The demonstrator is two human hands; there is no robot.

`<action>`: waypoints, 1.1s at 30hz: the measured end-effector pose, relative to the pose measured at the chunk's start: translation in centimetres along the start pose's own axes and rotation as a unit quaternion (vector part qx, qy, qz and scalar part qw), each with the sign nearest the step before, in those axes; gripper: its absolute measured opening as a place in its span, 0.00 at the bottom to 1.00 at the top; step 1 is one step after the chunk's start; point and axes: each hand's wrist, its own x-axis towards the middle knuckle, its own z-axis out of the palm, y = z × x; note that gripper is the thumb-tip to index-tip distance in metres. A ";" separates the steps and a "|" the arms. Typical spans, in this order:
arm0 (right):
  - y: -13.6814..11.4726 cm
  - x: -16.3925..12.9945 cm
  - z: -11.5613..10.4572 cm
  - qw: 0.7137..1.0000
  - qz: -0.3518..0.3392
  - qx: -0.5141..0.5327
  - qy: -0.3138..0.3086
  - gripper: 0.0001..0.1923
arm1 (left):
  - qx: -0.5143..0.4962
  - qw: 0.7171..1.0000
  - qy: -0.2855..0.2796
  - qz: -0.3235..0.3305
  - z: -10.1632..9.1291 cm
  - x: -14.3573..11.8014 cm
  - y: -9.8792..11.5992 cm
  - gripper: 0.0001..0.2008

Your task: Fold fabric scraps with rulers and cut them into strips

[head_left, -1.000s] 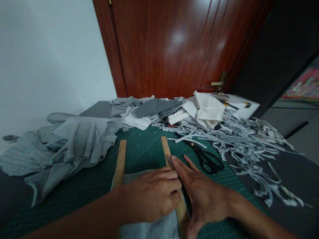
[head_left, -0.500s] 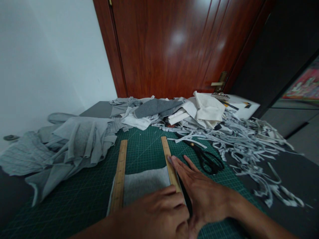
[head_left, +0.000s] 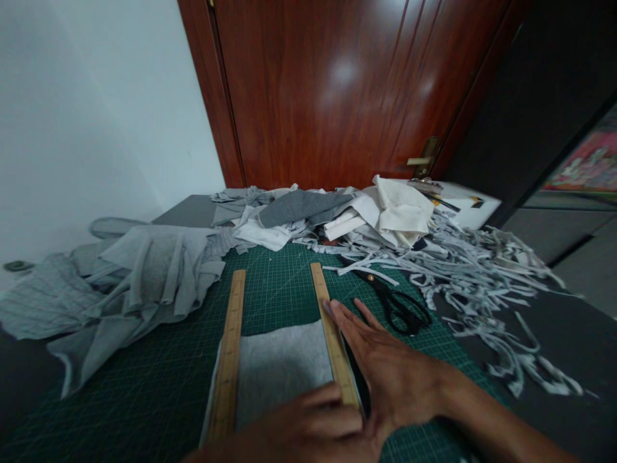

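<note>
Left hand [head_left: 313, 427] slid nearer, baring grey cloth [head_left: 282, 370] between rulers [head_left: 332, 337]

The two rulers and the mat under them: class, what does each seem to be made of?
The two rulers look like pale unvarnished wood, with visible grain and printed marks. The mat appears to be matte green plastic or rubber, printed with a fine white grid.

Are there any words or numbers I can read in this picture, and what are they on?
None can be read.
Wooden rulers: scale marks too blurred to read.
Green cutting mat: grid lines only, any numbers too small.
White box by the door: dark markings, unreadable.
</note>
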 end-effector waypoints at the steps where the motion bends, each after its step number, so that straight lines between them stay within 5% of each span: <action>1: 0.2 -0.1 0.1 1.000 -0.009 0.002 0.002 0.92 | -0.005 1.000 0.008 -0.015 -0.5 0.1 -0.5 0.05; 6: 1.5 -0.3 0.6 0.998 -0.061 0.005 0.005 0.92 | -0.009 0.999 0.053 -0.002 -2.8 0.9 -3.7 0.11; 10: 1.5 -0.3 0.3 0.998 -0.057 0.018 -0.008 0.92 | -0.027 0.999 0.034 0.025 -2.5 1.4 -5.0 0.10; 22: 1.1 -0.2 -0.1 0.999 -0.044 0.027 -0.012 0.93 | -0.074 0.996 -0.048 0.002 -1.3 1.5 -4.2 0.09; 27: 1.6 -0.2 0.4 0.998 -0.054 0.012 -0.003 0.93 | -0.033 0.998 -0.053 0.031 -1.0 1.5 -3.6 0.04; 33: 2.1 -0.3 0.6 0.998 -0.065 0.009 0.005 0.92 | 0.027 0.996 -0.075 0.036 -1.2 1.9 -2.5 0.10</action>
